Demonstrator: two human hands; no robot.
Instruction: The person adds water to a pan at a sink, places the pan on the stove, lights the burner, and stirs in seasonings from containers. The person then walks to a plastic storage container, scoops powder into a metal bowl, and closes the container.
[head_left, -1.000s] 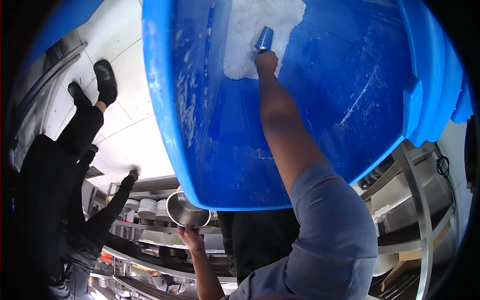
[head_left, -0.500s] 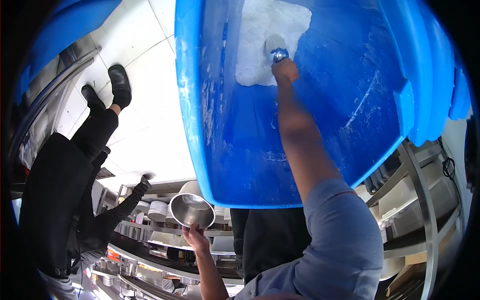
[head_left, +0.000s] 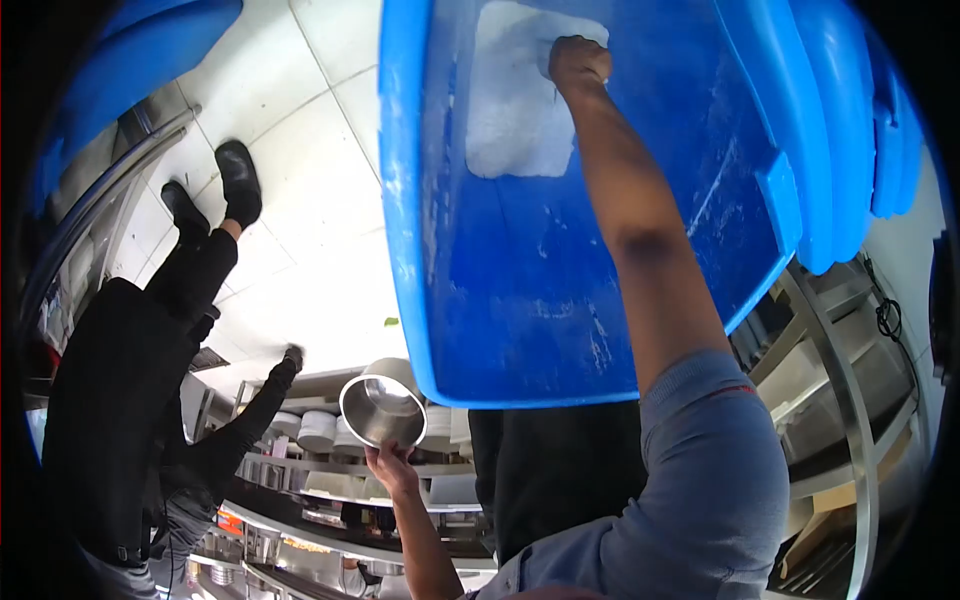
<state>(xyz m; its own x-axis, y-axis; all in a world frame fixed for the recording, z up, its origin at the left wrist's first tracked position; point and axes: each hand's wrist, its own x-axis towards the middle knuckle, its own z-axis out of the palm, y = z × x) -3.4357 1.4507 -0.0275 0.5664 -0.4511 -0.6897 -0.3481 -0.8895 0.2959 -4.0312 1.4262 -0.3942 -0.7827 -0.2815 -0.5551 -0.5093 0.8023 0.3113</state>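
Observation:
Deep inside the large blue bin (head_left: pixel 520 330), a flat-sided patch of white loose material (head_left: pixel 515 130) lies at the far end; it looks like flour or ice. My right hand (head_left: pixel 581 66) reaches over this patch with its fingers closed around a metal scoop, mostly hidden behind the hand now. Outside the bin, at the lower left, my left hand (head_left: pixel 393 468) grips a round steel pot (head_left: pixel 383 410) from below. The pot is tilted with its mouth towards me, and I see bare shiny metal inside.
At left stands another person in black clothes (head_left: pixel 110 400) and black shoes (head_left: pixel 239 185) on white floor tiles (head_left: pixel 300 200). Metal shelves with stacked white plates (head_left: pixel 318 430) run below the pot. A steel rack (head_left: pixel 835 400) is at right, beside a blue lid (head_left: pixel 815 130).
My right hand has moved farther into the bin, up over the white material, and the scoop's shiny metal no longer shows. The view has shifted slightly. My left hand still holds the pot.

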